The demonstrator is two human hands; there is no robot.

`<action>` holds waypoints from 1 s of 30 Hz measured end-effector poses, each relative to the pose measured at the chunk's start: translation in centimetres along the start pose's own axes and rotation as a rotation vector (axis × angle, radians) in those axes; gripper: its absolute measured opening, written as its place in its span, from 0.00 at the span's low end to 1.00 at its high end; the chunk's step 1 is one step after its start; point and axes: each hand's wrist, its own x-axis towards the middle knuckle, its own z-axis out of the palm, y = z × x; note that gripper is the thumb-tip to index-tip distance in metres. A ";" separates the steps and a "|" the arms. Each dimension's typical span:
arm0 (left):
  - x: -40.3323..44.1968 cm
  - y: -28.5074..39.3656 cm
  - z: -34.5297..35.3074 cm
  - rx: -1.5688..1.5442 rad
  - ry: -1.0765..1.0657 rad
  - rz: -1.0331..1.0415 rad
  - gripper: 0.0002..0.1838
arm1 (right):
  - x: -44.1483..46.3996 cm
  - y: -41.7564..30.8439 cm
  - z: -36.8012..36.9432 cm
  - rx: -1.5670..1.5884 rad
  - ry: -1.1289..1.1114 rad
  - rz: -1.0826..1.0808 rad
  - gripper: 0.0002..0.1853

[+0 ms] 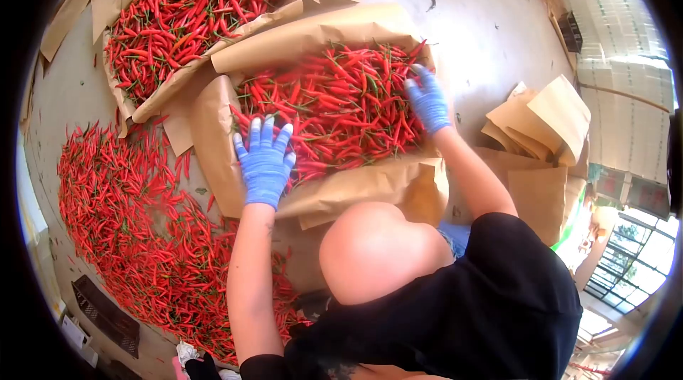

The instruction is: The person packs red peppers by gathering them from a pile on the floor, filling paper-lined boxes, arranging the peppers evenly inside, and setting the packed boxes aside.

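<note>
Red chili peppers [341, 103] with green stems fill a paper-lined box [213, 145] in front of me. My left hand [263, 167], in a blue glove with pale fingertips, lies palm down on the chilies at the box's near left corner, fingers spread. At the right end, my right hand [429, 103], gloved the same way, touches the chilies along the edge with its fingers stretched out and thumb apart. Neither hand is closed around a chili. Brown lining paper [320, 28] stands up along the far side and folds outward along the near side.
A second paper-lined container of chilies [185, 17] stands at the far left. A large loose heap of chilies [142, 238] covers the floor to the left. Folded brown paper sheets [544, 120] are stacked at the right. A dark plastic crate [107, 316] lies at lower left.
</note>
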 end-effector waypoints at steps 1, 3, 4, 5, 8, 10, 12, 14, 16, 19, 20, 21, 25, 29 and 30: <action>0.0 0.0 -0.5 -0.021 0.002 0.010 0.33 | -2.0 -2.8 1.3 0.030 -0.171 -0.119 0.22; -0.4 0.6 -1.8 -0.068 0.015 0.016 0.31 | -6.5 -4.0 4.9 -0.259 -0.321 -0.366 0.31; -0.7 0.8 -2.0 -0.069 0.016 0.024 0.31 | -7.3 -4.6 5.7 -0.239 -0.348 -0.419 0.31; -1.1 1.0 -2.2 -0.103 0.074 0.059 0.29 | -8.4 -6.5 4.6 -0.339 -0.441 -0.417 0.31; -2.5 0.7 -2.4 -0.185 0.252 0.192 0.22 | -9.6 -8.4 0.5 -0.355 -0.844 -0.624 0.23; -3.5 0.3 -1.7 -0.281 0.312 0.256 0.18 | -8.0 -7.0 -1.5 -0.237 -0.657 -0.609 0.14; -4.3 0.5 -1.2 -0.346 0.363 0.265 0.15 | -5.4 -7.8 -3.8 -0.378 -0.629 -0.113 0.10; -5.4 0.6 0.1 -0.379 0.323 0.261 0.14 | -2.9 -6.5 -4.9 -0.467 -0.607 -0.056 0.09; -6.0 0.8 1.2 -0.377 0.307 0.264 0.14 | -1.6 -5.6 -4.1 -0.321 -0.507 -0.144 0.09; -6.4 1.0 2.3 -0.353 0.271 0.272 0.13 | -0.4 -4.7 -2.0 -0.176 -0.446 -0.346 0.10; -6.5 0.9 2.4 -0.351 0.269 0.272 0.13 | 0.0 -5.0 -1.2 -0.181 -0.488 -0.466 0.10; -6.6 1.0 2.3 -0.354 0.280 0.272 0.13 | 0.6 -5.2 -1.0 -0.434 -0.674 -0.353 0.11; -7.0 0.6 2.4 -0.370 0.308 0.239 0.12 | 1.6 -4.8 0.1 -0.667 -0.736 -0.217 0.12; -7.3 0.6 2.6 -0.367 0.308 0.233 0.12 | 1.4 -4.7 0.2 -0.720 -0.723 -0.261 0.13; -7.2 0.6 2.8 -0.371 0.311 0.222 0.12 | 1.5 -4.2 0.6 -0.757 -0.716 -0.282 0.13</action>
